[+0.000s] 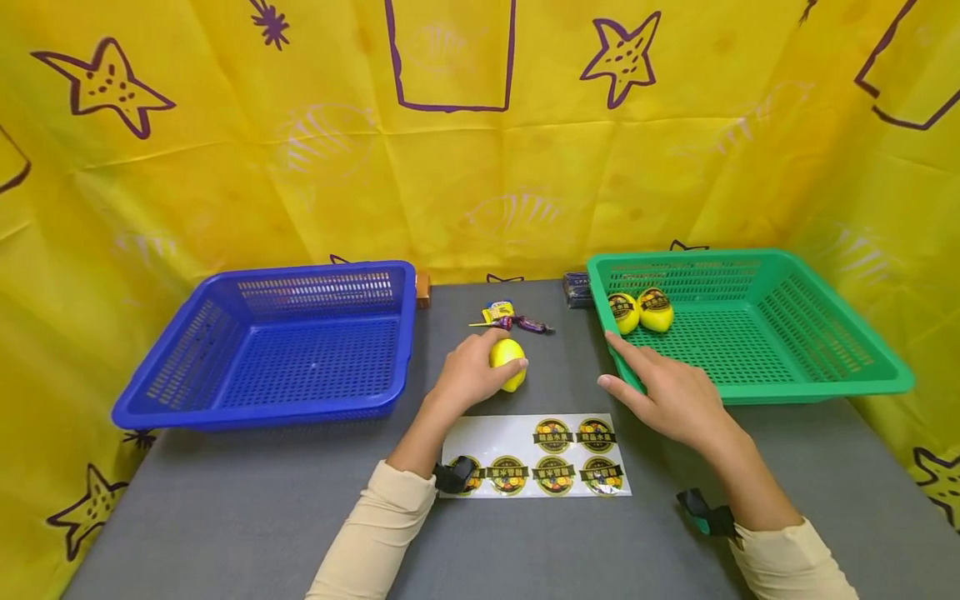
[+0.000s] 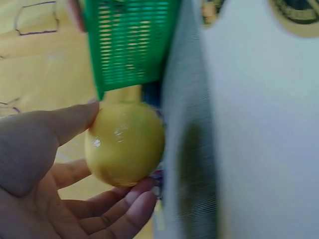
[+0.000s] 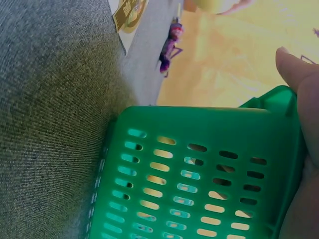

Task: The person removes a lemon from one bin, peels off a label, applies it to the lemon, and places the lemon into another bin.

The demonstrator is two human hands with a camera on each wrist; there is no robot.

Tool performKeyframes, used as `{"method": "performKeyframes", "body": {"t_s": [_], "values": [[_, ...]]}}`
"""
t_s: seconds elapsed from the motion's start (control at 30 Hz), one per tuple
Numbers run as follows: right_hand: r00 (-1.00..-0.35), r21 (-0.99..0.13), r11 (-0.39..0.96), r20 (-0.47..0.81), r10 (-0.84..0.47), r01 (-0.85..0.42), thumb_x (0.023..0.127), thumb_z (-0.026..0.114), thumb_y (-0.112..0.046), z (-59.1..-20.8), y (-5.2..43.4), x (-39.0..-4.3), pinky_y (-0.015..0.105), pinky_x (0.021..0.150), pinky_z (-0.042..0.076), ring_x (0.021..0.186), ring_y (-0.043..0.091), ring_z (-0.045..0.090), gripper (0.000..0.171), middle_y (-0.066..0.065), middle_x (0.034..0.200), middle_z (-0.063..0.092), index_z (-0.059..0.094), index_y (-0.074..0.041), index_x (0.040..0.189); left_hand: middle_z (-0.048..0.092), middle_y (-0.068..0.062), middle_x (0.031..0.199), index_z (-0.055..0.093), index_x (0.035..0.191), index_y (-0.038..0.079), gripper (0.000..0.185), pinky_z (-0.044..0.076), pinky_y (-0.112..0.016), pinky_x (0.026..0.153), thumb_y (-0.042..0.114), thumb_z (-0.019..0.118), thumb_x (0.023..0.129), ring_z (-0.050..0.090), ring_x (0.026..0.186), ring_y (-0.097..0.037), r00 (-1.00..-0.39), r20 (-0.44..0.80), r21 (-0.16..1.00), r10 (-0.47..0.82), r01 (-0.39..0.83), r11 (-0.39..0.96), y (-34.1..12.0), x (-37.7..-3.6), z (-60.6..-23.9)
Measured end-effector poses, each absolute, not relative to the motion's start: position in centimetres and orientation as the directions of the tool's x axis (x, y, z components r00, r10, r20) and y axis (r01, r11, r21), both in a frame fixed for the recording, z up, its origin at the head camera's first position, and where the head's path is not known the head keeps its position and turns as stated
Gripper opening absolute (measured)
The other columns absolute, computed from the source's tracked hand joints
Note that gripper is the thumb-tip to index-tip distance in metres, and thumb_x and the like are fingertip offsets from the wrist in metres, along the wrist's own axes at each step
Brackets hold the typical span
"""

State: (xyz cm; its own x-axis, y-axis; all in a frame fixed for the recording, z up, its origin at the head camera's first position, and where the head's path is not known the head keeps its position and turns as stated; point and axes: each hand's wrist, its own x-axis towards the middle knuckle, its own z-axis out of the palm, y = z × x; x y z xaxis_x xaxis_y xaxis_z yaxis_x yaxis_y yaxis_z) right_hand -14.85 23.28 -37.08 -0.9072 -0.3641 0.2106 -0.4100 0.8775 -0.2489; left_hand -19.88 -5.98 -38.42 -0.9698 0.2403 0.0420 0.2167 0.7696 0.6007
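While head view shows stickers [image 1: 553,457], left hand [image 1: 468,375] grips lemon [image 2: 125,143]

**Yellow, blue and green on a grey table**

The smooth round plastic lemon [image 1: 508,360] is plain bright yellow. The slotted plastic basket on the left [image 1: 187,379] is deep blue; the matching one on the right [image 1: 862,367] is vivid green and holds two yellow lemons with dark round labels [image 1: 640,311]. The glossy white sticker sheet [image 1: 495,437] carries black-and-gold round seals. The tabletop [image 1: 247,517] is grey; the backdrop cloth [image 1: 225,167] is yellow with purple starfish outlines.
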Motion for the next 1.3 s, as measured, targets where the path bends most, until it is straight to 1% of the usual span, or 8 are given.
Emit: {"method": "performKeyframes", "body": {"t_s": [0.47,0.6,0.77,0.83,0.9,0.97,1.17,1.3], "values": [[-0.912,-0.246,0.885,0.219,-0.347,-0.395,0.1,0.051,-0.057,-37.2,23.2,-14.8,0.043,0.057,0.048,0.111,0.035,0.061,0.067,0.012,0.133,0.061,0.038,-0.024,0.157,0.06,-0.018,0.124,0.055,0.143,0.015,0.06,0.048,-0.05,0.082,0.049,0.066,0.095,0.06,0.103,-0.033,-0.976,0.042,0.539,0.212,0.201,0.818,-5.2,-20.4,-39.7],[-0.865,-0.242,0.847,0.313,-0.393,-0.473,0.099,0.056,-0.054,-37.3,23.2,-14.9,0.055,0.072,0.052,0.126,0.037,0.05,0.066,0.016,0.143,0.052,0.044,-0.018,0.153,0.059,-0.019,0.127,0.054,0.144,0.016,0.06,0.048,-0.05,0.083,0.05,0.065,0.095,0.059,0.105,-0.033,-0.975,0.031,0.526,0.22,0.203,0.826,-5.5,-20.2,-39.3],[-0.54,-0.12,0.636,0.661,-0.522,-0.762,0.104,0.053,-0.042,-37.5,22.2,-14.5,0.052,0.101,0.044,0.125,0.04,0.052,0.048,0.022,0.135,0.056,0.067,-0.001,0.127,0.057,-0.019,0.13,0.052,0.146,0.019,0.063,0.049,-0.052,0.084,0.05,0.066,0.094,0.059,0.106,-0.036,-0.976,0.021,0.53,0.215,0.193,0.826,-5.7,-20.1,-39.1],[-0.356,-0.012,0.523,0.746,-0.563,-0.852,0.105,0.052,-0.03,-37.8,21.2,-13.8,0.047,0.096,0.05,0.115,0.038,0.06,0.037,0.021,0.126,0.063,0.071,0.001,0.115,0.055,-0.02,0.133,0.047,0.15,0.021,0.069,0.05,-0.052,0.082,0.052,0.067,0.092,0.06,0.105,-0.039,-0.978,0.016,0.521,0.209,0.186,0.833,-5.8,-20.0,-39.1],[-0.271,0.048,0.457,0.749,-0.605,-0.888,0.101,0.056,-0.019,-38.3,20.2,-13.0,0.042,0.086,0.056,0.104,0.033,0.066,0.026,0.018,0.118,0.067,0.073,-0.001,0.108,0.05,-0.02,0.14,0.04,0.155,0.025,0.078,0.051,-0.053,0.083,0.056,0.069,0.09,0.06,0.104,-0.041,-0.981,0.019,0.494,0.191,0.175,0.852,-5.7,-19.8,-39.0],[-0.308,0.036,0.456,0.689,-0.656,-0.89,0.094,0.065,-0.015,-38.9,19.7,-12.2,0.042,0.076,0.058,0.097,0.029,0.068,0.019,0.015,0.113,0.068,0.073,-0.003,0.106,0.045,-0.02,0.145,0.037,0.156,0.026,0.085,0.05,-0.053,0.085,0.059,0.071,0.086,0.057,0.108,-0.042,-0.983,0.05,0.448,0.179,0.182,0.875,-5.4,-19.3,-38.6],[-0.708,-0.15,0.698,0.266,-0.654,-0.7,0.079,0.086,-0.033,-40.2,20.1,-11.7,0.045,0.08,0.056,0.107,0.029,0.063,0.045,0.012,0.119,0.065,0.071,-0.005,0.11,0.059,-0.011,0.118,0.067,0.126,0.018,0.064,0.049,-0.045,0.086,0.056,0.081,0.078,0.054,0.105,-0.033,-0.937,0.07,0.275,0.342,0.348,0.896,-3.0,-16.6,-37.3],[-0.765,-0.203,0.739,0.11,-0.635,-0.643,0.075,0.087,-0.043,-40.2,20.3,-12.1,0.048,0.082,0.055,0.112,0.035,0.059,0.059,0.018,0.125,0.062,0.07,-0.003,0.115,0.059,-0.001,0.095,0.072,0.1,0.019,0.045,0.051,-0.036,0.072,0.055,0.084,0.075,0.057,0.089,-0.025,-0.883,-0.075,0.218,0.463,0.439,0.872,-1.4,-15.5,-38.4]]}}
